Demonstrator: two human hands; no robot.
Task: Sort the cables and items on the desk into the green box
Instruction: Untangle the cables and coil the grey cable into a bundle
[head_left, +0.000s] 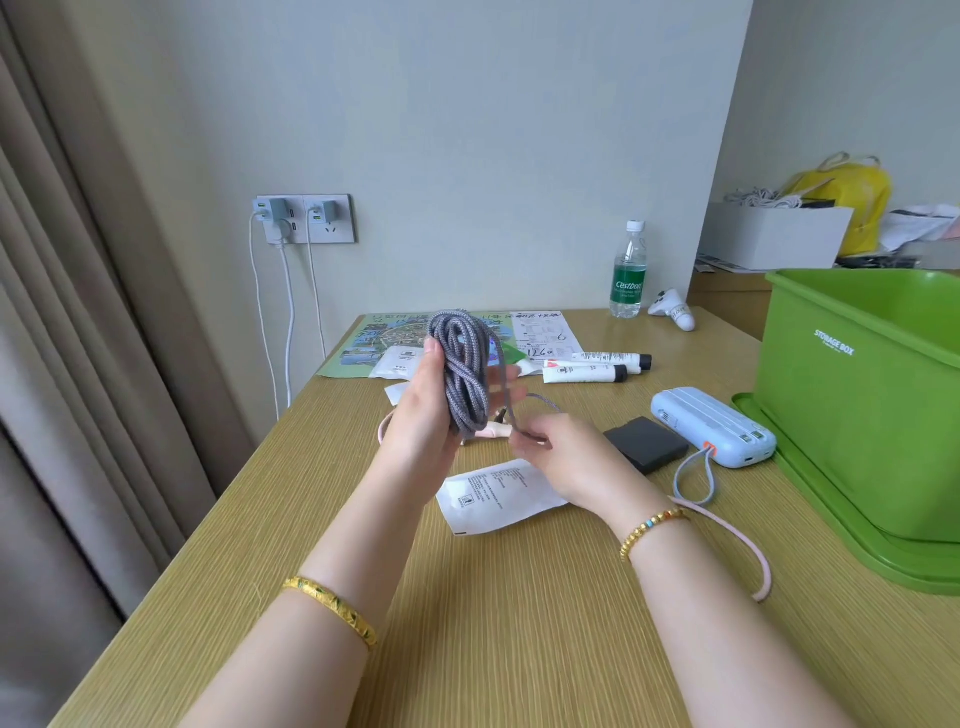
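Note:
A coiled grey braided cable (462, 371) stands upright above the desk's middle, wound round my left hand (431, 415), whose fingers are straight behind the coil. My right hand (550, 447) pinches the cable's loose end just below and right of the coil. The green box (852, 415) stands at the right on its green lid (831, 525). A pink cable (748, 545) lies on the desk by my right wrist, and its other end (493, 430) shows under the coil. A light blue power bank (711, 423) with a grey loop lies beside a black block (647, 441).
Two white tubes (587, 371), white sachets (498, 493), a map and a paper sheet (545, 332) lie on the wooden desk (519, 623). A water bottle (629, 270) and a white controller (672, 309) stand at the back. Chargers hang from a wall socket (306, 218); curtain at left.

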